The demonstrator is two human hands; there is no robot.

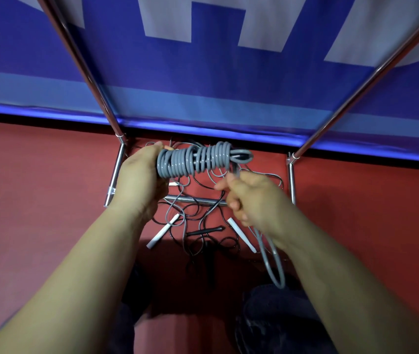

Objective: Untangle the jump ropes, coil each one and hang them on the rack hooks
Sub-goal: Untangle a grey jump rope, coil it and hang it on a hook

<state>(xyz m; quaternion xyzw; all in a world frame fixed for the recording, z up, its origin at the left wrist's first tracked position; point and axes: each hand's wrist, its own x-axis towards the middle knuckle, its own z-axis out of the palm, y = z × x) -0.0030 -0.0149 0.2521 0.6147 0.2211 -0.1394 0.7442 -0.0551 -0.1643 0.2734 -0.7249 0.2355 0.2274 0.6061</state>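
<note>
A grey jump rope (pixel 193 160) is wound in tight turns into a horizontal bundle held in front of me. My left hand (pixel 140 173) grips the bundle's left end. My right hand (pixel 248 198) grips the rope's loose tail just below the bundle's right end; the tail (pixel 272 261) hangs down in a loop past my wrist. Below on the floor lies a tangle of thin black and grey ropes (pixel 198 221) with white handles (pixel 163 229) and a black handle (pixel 204 232).
The chrome rack (pixel 112 180) stands over the tangle, with two slanted poles (pixel 372 77) rising left and right and a low crossbar (pixel 190 199). A blue and white banner (pixel 203 72) hangs behind. The floor (pixel 37 187) is red. My dark trousers (pixel 275 315) show at the bottom.
</note>
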